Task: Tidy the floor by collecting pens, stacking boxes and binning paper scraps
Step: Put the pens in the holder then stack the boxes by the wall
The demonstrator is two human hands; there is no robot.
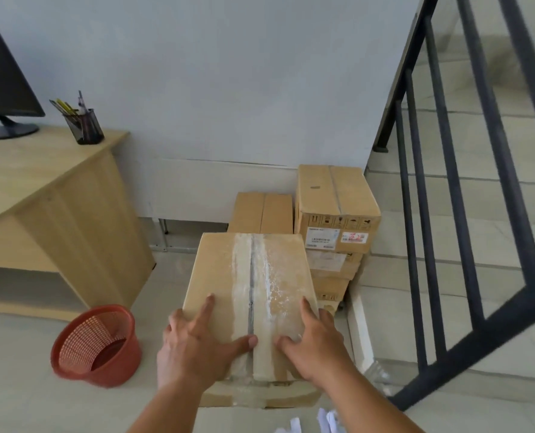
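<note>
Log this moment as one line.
step: stacking boxes | left hand, right hand: on taped box | under it: lower box | floor: paper scraps

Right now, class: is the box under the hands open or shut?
Shut: the box has flat flaps sealed by tape along the centre seam.
</note>
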